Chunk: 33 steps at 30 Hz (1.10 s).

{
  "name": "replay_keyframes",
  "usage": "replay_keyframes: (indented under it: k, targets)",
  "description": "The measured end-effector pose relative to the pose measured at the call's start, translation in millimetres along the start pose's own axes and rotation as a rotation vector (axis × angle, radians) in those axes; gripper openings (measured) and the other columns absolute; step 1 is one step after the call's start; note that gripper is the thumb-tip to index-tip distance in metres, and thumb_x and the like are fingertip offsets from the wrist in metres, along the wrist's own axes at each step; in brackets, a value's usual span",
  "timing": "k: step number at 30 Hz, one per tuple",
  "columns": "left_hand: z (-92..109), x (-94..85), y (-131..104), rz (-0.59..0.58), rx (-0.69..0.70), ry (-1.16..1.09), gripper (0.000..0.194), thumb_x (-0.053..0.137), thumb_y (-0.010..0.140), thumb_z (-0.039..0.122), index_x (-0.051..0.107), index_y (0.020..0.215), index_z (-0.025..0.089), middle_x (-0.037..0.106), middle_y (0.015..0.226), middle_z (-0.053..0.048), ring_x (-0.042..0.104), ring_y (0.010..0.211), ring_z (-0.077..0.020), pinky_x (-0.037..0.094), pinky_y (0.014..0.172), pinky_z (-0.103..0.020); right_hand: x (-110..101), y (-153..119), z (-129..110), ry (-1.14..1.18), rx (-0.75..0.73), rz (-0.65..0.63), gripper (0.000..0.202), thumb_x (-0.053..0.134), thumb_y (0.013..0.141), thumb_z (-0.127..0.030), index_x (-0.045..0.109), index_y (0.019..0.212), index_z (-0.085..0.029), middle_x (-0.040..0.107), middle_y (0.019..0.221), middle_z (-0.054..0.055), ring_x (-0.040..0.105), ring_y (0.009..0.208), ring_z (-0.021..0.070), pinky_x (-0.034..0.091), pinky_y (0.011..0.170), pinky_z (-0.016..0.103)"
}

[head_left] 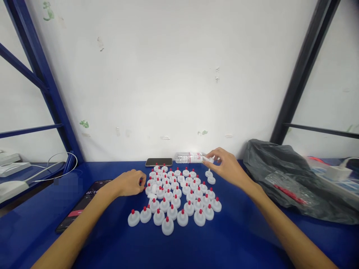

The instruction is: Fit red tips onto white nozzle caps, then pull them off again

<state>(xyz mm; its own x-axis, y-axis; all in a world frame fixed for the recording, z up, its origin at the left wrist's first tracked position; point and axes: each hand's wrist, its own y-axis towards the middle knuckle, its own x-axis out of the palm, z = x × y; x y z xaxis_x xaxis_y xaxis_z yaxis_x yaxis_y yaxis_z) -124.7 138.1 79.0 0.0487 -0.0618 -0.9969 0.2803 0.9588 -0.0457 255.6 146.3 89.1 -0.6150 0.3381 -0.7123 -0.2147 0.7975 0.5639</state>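
Observation:
Many white nozzle caps with red tips (167,226) stand upright in a loose cluster on the blue table (179,254). My left hand (130,183) is at the left edge of the cluster, its fingers curled together. A bit of red shows by its fingertips, but what they hold, if anything, is hidden. Behind the cluster on the right, my right hand (223,164) pinches a white nozzle cap (206,159) between thumb and fingers. Just below it are a few white caps without red tips (211,180).
Against the wall lie a clear plastic bottle (183,157) and a dark phone (158,162). Another phone (84,205), showing a timer, lies under my left forearm. At right is a black plastic bag (269,179) with a clear packet of red pieces (290,194). White cables (60,175) run at left.

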Motion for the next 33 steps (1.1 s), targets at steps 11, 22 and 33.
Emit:
replay_keyframes:
  k: [11,22,33]
  targets:
    - [-7,5.6,6,0.010,-0.022,0.021,0.016,0.051,0.082,0.026,0.066,0.076,0.026,0.073,0.081,-0.005,0.068,0.077,-0.0248,0.039,0.063,-0.031,-27,0,29,0.211,0.140,-0.605,0.024,0.075,0.077,-0.041,0.069,0.088,-0.021,0.078,0.091,0.005,0.071,0.088,0.0252,0.051,0.079,0.033]
    - [-7,4.2,8,0.062,-0.003,0.035,0.018,0.047,0.088,0.026,0.061,0.078,0.025,0.072,0.078,-0.003,0.064,0.067,-0.0221,0.032,0.057,-0.030,-27,-4,30,0.054,0.250,-0.746,0.023,0.081,0.066,-0.032,0.069,0.080,-0.019,0.077,0.083,0.005,0.072,0.080,0.0245,0.050,0.070,0.029]
    - [1,-4.1,6,0.231,0.012,0.024,0.024,0.042,0.095,0.031,0.063,0.086,0.025,0.070,0.073,-0.002,0.063,0.063,-0.0216,0.030,0.057,-0.030,-13,-13,-21,0.383,-0.083,-0.899,0.037,0.085,0.073,-0.048,0.082,0.099,-0.022,0.073,0.076,0.000,0.059,0.067,0.0134,0.040,0.057,0.022]
